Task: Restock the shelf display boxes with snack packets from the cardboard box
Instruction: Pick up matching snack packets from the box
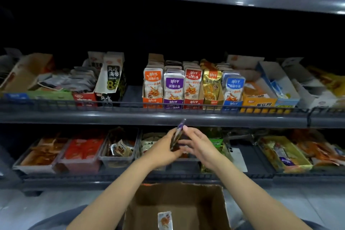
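Note:
My left hand [164, 150] grips a thin stack of purple-topped snack packets [178, 133], held edge-on just below the middle shelf rail. My right hand [197, 144] touches the stack's right side with its fingers nearly straight. On the middle shelf stand display boxes of the same snack: orange [152, 87], purple [173, 89], red [193, 86], gold [211, 86] and blue [233, 89]. The open cardboard box [214, 211] sits at the bottom centre, with one orange packet [165, 220] lying on its floor.
A wire rail [130, 105] runs along the middle shelf's front edge. Left of the orange box is a gap, then a black seaweed box [112, 80]. Plastic trays of snacks [80, 151] fill the lower shelf behind my hands. Grey floor lies on both sides of the carton.

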The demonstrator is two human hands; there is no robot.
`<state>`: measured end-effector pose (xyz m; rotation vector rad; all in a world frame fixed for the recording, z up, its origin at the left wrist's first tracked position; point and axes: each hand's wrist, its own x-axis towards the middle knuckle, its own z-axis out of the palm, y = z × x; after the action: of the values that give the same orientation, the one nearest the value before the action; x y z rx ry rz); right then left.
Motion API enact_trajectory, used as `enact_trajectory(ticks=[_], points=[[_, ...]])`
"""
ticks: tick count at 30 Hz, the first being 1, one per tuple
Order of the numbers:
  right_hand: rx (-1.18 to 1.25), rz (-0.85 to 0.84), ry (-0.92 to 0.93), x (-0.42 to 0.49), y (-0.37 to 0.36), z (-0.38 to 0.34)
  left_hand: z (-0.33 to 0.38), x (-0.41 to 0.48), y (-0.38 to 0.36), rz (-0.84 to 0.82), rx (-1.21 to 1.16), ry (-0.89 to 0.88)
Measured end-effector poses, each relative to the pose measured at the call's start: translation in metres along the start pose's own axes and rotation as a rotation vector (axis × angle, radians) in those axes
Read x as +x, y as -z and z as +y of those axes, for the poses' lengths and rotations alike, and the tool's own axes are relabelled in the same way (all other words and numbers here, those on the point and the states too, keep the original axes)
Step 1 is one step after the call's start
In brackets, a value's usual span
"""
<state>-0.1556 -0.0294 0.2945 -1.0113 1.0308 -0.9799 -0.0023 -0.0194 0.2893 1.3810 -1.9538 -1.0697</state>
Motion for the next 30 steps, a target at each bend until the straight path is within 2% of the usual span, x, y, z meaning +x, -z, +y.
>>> enact_trajectory(ticks=[2, 6, 11, 18, 25, 30], points=[[-0.056, -0.040, 0.011, -0.001, 0.000, -0.013, 0.006, 0.000, 0.006, 0.016, -0.200, 0.004], [-0.320, 0.053, 0.149, 0.006, 0.007, -0.028, 0.015, 0.000, 0.020, 0.065, -0.423, 0.060], [-0.217, -0.004, 0.204, 0.013, 0.013, -0.047, 0.028, 0.004, 0.028, 0.100, -0.601, 0.126], [0.002, 0.022, 0.140, 0.026, 0.030, -0.077, 0.046, 0.014, 0.040, 0.050, -0.640, 0.092], [0.241, -0.094, 0.148, 0.034, 0.049, -0.103, 0.068, 0.041, 0.046, 0.021, -0.780, 0.072], [-0.009, -0.052, 0.234, 0.042, 0.067, -0.125, 0.082, 0.063, 0.049, 0.063, -0.569, 0.017]])
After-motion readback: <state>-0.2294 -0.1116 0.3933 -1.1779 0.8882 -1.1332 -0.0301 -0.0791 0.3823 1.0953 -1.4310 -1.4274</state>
